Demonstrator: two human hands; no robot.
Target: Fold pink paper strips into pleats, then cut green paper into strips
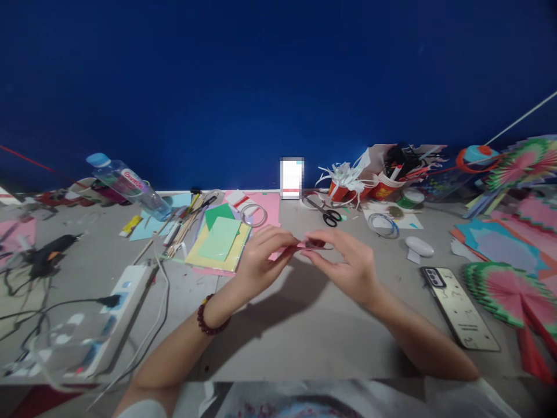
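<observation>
My left hand [270, 252] and my right hand [343, 255] meet above the middle of the table, fingertips almost touching. Between them is a small pink strip, seemingly paper [300, 245], pinched from both sides. Something dark shows under the right fingers, too small and blurred to name. A beaded bracelet [209, 315] circles my left wrist. Just beyond the left hand lie green paper sheets [221, 238] on a yellow pack [198, 255]. Black-handled scissors [331, 217] rest behind the right hand.
At left are a power strip [126, 316] with cables, a glue gun [54, 255] and a leaning bottle [130, 183]. Paper cups [385, 187] holding tools stand at back right. A phone [461, 307] and a pleated paper fan [509, 290] lie on the right.
</observation>
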